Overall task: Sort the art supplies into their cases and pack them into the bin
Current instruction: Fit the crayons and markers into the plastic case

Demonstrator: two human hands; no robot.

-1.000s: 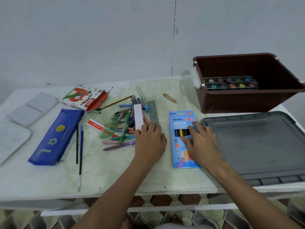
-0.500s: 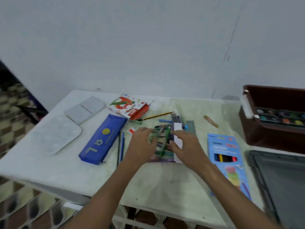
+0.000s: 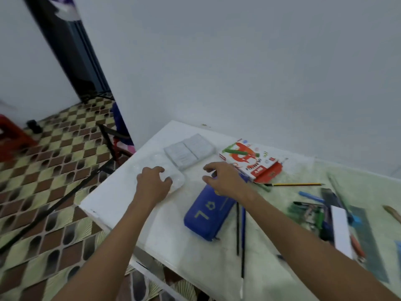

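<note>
White table; checkered floor; red stool far left; dark folded frame beside table.

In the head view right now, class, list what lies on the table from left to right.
Clear palette under the left hand → grey tray → blue pencil case → crayon box → yellow pencil → white box

Right hand hides the blue pencil case's far end. Ruler and crayon pile blurred at table's right edge.
</note>
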